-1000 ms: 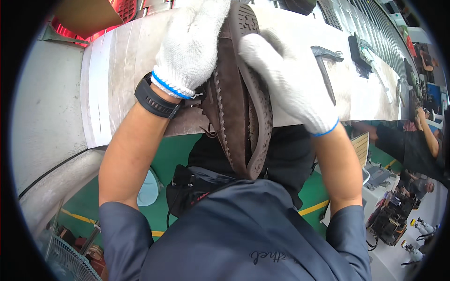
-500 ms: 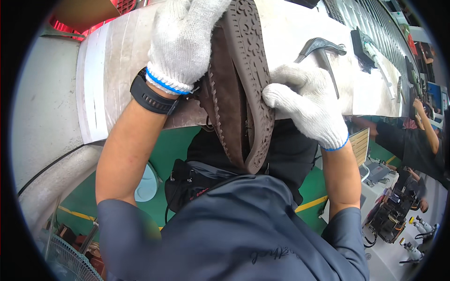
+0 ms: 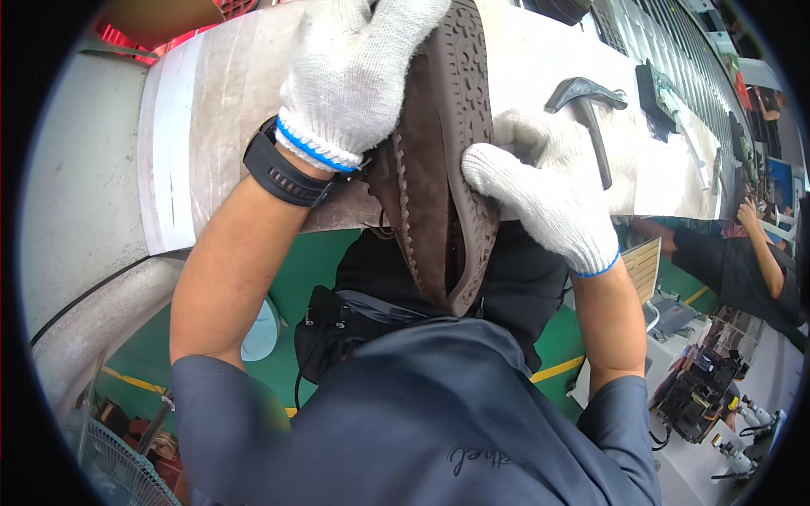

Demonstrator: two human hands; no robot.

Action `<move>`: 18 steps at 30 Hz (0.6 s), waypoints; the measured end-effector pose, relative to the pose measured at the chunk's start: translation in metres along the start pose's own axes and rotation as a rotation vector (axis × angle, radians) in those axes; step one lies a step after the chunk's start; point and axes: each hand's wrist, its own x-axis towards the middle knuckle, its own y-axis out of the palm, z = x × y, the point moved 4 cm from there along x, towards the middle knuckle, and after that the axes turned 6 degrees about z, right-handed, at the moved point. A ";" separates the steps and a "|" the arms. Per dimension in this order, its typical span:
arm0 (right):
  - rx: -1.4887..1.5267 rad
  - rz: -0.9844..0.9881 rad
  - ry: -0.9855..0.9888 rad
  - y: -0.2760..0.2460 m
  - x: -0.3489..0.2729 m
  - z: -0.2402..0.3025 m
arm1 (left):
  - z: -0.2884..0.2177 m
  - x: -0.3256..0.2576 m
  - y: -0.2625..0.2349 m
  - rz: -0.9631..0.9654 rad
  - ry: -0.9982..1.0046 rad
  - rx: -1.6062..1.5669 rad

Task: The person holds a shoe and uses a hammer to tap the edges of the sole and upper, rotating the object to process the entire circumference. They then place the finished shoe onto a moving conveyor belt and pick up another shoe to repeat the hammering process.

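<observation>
A brown shoe (image 3: 428, 202) is held on its side over the near edge of the worktable, its patterned sole turned to the right. A gap shows between the upper and the sole along the toe part. My left hand (image 3: 350, 80), in a white knit glove, grips the far part of the shoe; its fingertips run out of view at the top. My right hand (image 3: 548, 181), gloved too, pinches the sole's edge with thumb and fingers; the fingers are partly hidden behind the sole. Just beyond the right hand lies a hammer (image 3: 591, 110) on the table.
The pale worktable (image 3: 245, 110) curves across in front of me. Black items and a metal roller conveyor (image 3: 675, 51) are at the far right. A red crate (image 3: 236, 8) stands at far left, a fan (image 3: 126, 468) at lower left. A co-worker (image 3: 742, 261) is on the right.
The shoe and my left hand have shifted slightly right. My right thumb has moved a little left and farther over the sole's edge. The hammer appears lower because the view has tilted slightly.
</observation>
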 end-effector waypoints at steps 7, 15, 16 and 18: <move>0.102 -0.086 -0.147 0.008 0.017 0.009 | -0.002 0.003 -0.001 0.015 -0.226 -0.367; -0.060 0.159 -0.399 -0.006 0.009 -0.004 | -0.019 -0.010 -0.013 -0.001 -0.135 -0.004; 0.389 0.264 -0.259 -0.004 0.005 -0.011 | -0.021 -0.010 -0.013 -0.005 -0.094 0.032; 0.389 0.314 -0.207 -0.004 0.000 -0.013 | -0.007 -0.010 -0.013 -0.044 -0.117 0.027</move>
